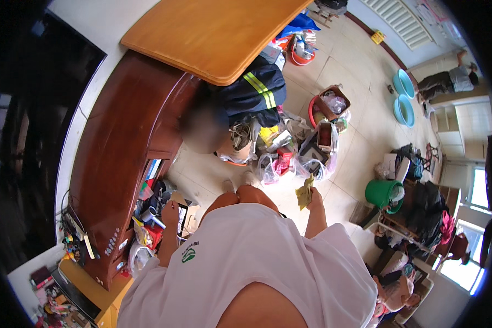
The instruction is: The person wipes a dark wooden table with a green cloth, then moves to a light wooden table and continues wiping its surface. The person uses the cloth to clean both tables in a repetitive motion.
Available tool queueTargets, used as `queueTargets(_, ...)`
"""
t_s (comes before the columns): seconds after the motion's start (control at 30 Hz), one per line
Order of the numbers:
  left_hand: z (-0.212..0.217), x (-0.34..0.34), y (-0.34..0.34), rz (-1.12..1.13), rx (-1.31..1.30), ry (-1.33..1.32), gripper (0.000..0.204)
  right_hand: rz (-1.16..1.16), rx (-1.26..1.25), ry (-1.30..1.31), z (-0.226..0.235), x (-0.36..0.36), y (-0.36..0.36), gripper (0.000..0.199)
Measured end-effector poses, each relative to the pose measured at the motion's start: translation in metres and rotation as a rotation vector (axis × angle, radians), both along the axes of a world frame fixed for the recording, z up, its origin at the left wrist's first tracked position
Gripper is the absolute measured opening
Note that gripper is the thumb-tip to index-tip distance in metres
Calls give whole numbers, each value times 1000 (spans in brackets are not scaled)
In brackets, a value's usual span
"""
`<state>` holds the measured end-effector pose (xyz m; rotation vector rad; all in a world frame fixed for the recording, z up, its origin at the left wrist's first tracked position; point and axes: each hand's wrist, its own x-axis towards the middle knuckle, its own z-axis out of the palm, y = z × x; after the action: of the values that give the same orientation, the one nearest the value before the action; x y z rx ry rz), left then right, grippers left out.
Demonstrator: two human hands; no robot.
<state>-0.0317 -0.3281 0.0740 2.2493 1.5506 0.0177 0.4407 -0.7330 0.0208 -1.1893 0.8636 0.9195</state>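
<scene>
Yellowish cloth point(304, 194), or possibly paper, is up in the person's right hand point(315, 201), right of the knees and above the floor point(349, 143); it seems gripped by its near edge so that the rest sticks out loose and clear of the clutter. The right fingers are closed on that edge, pinching it. The left hand point(170, 212) is low on the left, beside an open carton point(189, 216) and near the dark red cabinet point(112, 158); its fingers look curled, but I cannot tell whether they hold or touch anything. Farther off, clear plastic bags point(268, 170) and a red box point(285, 159) crowd together on the floor, probably so that they prop one another up. Just left of these, another person in a striped dark jacket point(257, 90) bends close to a tangle of cords point(239, 135).
</scene>
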Motion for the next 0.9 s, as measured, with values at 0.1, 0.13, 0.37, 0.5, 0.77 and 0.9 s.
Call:
queueTargets(0.1, -12, -5, 17, -29, 16, -45, 35, -89, 84, 15, 6, -14, -14, 32)
queueTargets(0.13, -17, -7, 22, -50, 20, -62, 35, -111, 72, 7, 7, -22, -17, 31)
queueTargets(0.37, -20, 2, 18, -69, -25, -102, 34, -155, 18, -64, 18, -56, -45, 31)
queueTargets(0.5, -20, 4, 14, -97, -53, -77, 33, -201, 47, -99, 24, -66, -64, 32)
queueTargets(0.77, -41, 22, 8, -96, 6, -1, 31, -285, 139, -121, 35, -43, -115, 32)
queueTargets(0.9, -52, 51, 0, -127, 21, -13, 31, -313, 112, -122, 39, -27, -142, 32)
